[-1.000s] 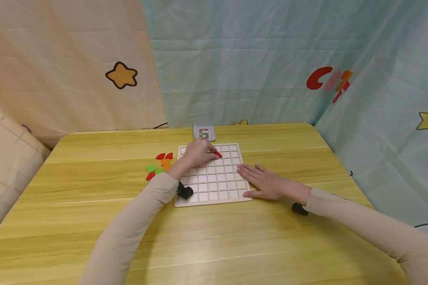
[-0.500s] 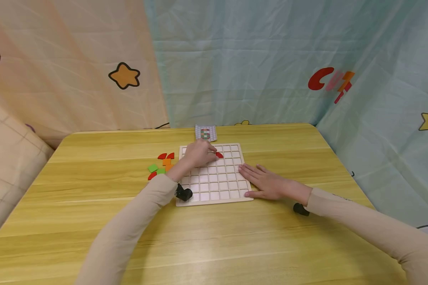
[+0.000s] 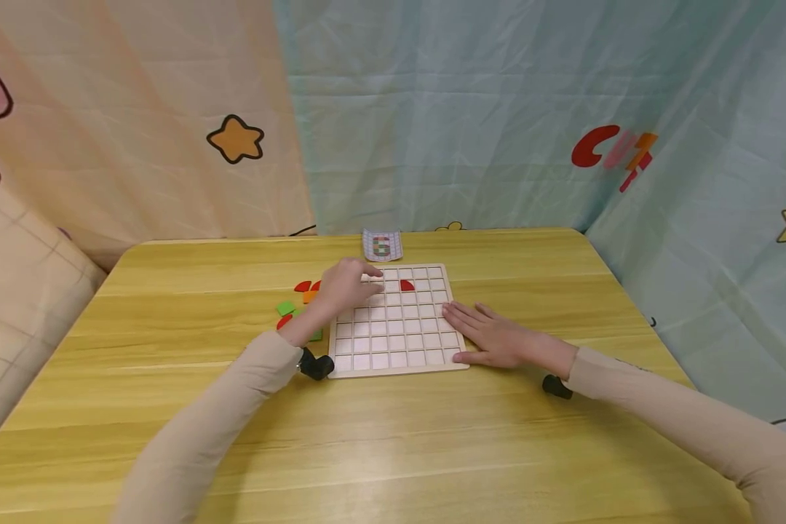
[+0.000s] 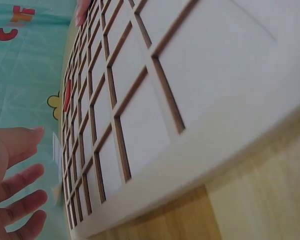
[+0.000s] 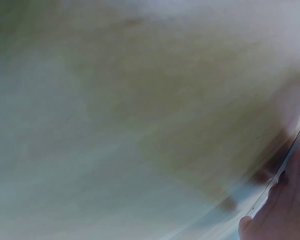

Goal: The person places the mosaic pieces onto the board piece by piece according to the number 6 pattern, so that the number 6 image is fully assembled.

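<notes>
A white wooden grid board (image 3: pixel 396 342) lies on the table. One red quarter-circle tile (image 3: pixel 407 285) sits in a cell of its second row from the far edge. My left hand (image 3: pixel 348 285) hovers over the board's far left part, thumb and fingers apart, holding nothing. In the left wrist view, its loosely bent fingers (image 4: pixel 22 177) show beside the board, and the red tile appears edge-on. My right hand (image 3: pixel 491 338) rests along the board's right edge with straight fingers. The right wrist view is blurred, with part of that hand (image 5: pixel 285 205) at lower right.
Left of the board lie loose tiles, partly behind my left forearm: a green square (image 3: pixel 285 308), an orange square (image 3: pixel 310 297) and red quarter-circles (image 3: pixel 303 287). A pattern card (image 3: pixel 382 246) leans beyond the board. Curtains stand behind the wooden table (image 3: pixel 393 451).
My left hand has let go of the red tile, which stays in its cell, and has moved left with its fingers spread. My right hand has stayed on the board's edge.
</notes>
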Available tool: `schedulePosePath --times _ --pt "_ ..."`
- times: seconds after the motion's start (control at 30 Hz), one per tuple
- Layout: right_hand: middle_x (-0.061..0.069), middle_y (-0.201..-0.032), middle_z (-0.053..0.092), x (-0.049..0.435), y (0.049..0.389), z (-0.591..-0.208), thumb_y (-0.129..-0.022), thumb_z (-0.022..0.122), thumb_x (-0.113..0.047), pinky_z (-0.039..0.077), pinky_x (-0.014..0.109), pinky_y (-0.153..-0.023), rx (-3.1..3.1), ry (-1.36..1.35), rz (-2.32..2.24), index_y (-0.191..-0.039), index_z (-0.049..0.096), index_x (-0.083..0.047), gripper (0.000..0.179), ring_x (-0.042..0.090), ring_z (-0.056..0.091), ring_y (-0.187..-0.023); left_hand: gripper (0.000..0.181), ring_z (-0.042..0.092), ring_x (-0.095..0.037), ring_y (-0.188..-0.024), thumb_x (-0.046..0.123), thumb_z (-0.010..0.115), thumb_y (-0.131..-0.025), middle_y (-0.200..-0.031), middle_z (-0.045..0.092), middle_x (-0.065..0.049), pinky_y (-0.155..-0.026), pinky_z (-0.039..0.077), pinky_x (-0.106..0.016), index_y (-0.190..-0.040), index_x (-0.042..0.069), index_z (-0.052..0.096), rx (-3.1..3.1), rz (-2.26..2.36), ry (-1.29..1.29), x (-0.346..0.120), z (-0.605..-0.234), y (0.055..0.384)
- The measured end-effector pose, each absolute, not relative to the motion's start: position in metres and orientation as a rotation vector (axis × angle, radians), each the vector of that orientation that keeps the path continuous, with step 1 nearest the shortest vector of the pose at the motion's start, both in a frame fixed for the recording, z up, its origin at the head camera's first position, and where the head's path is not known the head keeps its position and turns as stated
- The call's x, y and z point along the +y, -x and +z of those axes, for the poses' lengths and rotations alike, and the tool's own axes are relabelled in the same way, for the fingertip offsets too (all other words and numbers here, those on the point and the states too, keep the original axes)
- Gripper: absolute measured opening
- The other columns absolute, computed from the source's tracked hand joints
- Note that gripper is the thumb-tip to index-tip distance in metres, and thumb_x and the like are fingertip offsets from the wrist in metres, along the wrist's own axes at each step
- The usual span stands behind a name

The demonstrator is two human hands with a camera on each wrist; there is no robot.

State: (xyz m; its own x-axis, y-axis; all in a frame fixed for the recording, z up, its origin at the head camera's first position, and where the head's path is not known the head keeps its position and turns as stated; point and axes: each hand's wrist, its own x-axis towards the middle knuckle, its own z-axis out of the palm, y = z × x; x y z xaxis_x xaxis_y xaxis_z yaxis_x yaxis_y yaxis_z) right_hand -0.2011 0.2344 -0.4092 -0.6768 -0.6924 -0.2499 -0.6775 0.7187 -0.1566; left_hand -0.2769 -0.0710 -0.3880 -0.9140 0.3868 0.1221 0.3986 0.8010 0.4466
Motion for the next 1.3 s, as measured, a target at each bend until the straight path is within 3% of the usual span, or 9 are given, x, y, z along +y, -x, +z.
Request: schedulePosePath --times 0.33,0.57,0.7,0.83,1.07,1.3 --pt "0.006 -0.164 0.001 0.235 0.201 -0.413 -0.096 0.037 -0.060 0.009 0.054 -0.118 2.651 1.082 -0.080 -0.156 0.005 -0.011 0.084 0.024 0.004 -0.151 0.030 0.063 -0.027 -0.103 0.030 0.069 -0.088 -0.115 0.071 -0.006 -0.054 0.046 -0.028 -0.113 0.015 0.073 -2.949 -0.787 0.519 -0.115 -0.386 0.271" --pt "0.006 -0.163 0.000 0.234 0.201 -0.411 -0.097 0.037 -0.059 0.008 0.055 -0.118 2.632 1.072 -0.089 -0.155 0.003 -0.010 0.083 0.025 0.002 -0.151 0.030 0.063 -0.025 -0.087 0.029 0.071 -0.087 -0.110 0.072 -0.008 -0.050 0.039 -0.024 -0.112 0.013 0.073 -2.949 -0.816 0.427 -0.148 -0.391 0.269" --pt "0.005 -0.164 -0.002 0.234 0.201 -0.412 -0.097 0.038 -0.059 0.007 0.053 -0.119 2.640 1.061 -0.080 -0.156 0.002 -0.012 0.083 0.023 0.001 -0.151 0.029 0.061 -0.025 -0.086 0.027 0.070 -0.087 -0.111 0.071 -0.011 -0.057 0.041 -0.026 -0.111 0.011 0.073 -2.962 -0.850 0.383 -0.164 -0.393 0.264" --pt "0.006 -0.163 -0.001 0.233 0.200 -0.411 -0.097 0.038 -0.058 0.008 0.054 -0.118 2.634 1.063 -0.070 -0.155 0.003 -0.010 0.083 0.025 0.002 -0.151 0.030 0.060 -0.026 -0.088 0.026 0.070 -0.087 -0.112 0.070 -0.012 -0.065 0.043 -0.029 -0.112 0.009 0.073 -2.966 -0.892 0.383 -0.175 -0.394 0.259" --pt "0.008 -0.163 0.001 0.234 0.199 -0.409 -0.097 0.037 -0.059 0.010 0.054 -0.118 2.627 1.077 -0.071 -0.155 0.005 -0.009 0.083 0.027 0.003 -0.151 0.027 0.057 -0.022 -0.077 0.024 0.073 -0.086 -0.104 0.072 -0.013 -0.064 0.041 -0.028 -0.106 0.007 0.074 -2.993 -0.928 0.382 -0.191 -0.397 0.253" --pt "0.008 -0.163 0.003 0.234 0.200 -0.412 -0.097 0.039 -0.057 0.011 0.055 -0.117 2.652 1.094 -0.086 -0.155 0.007 -0.008 0.082 0.027 0.005 -0.150 0.031 0.058 -0.023 -0.082 0.021 0.073 -0.085 -0.106 0.072 -0.016 -0.072 0.043 -0.030 -0.110 0.002 0.072 -3.018 -0.926 0.449 -0.196 -0.401 0.255"
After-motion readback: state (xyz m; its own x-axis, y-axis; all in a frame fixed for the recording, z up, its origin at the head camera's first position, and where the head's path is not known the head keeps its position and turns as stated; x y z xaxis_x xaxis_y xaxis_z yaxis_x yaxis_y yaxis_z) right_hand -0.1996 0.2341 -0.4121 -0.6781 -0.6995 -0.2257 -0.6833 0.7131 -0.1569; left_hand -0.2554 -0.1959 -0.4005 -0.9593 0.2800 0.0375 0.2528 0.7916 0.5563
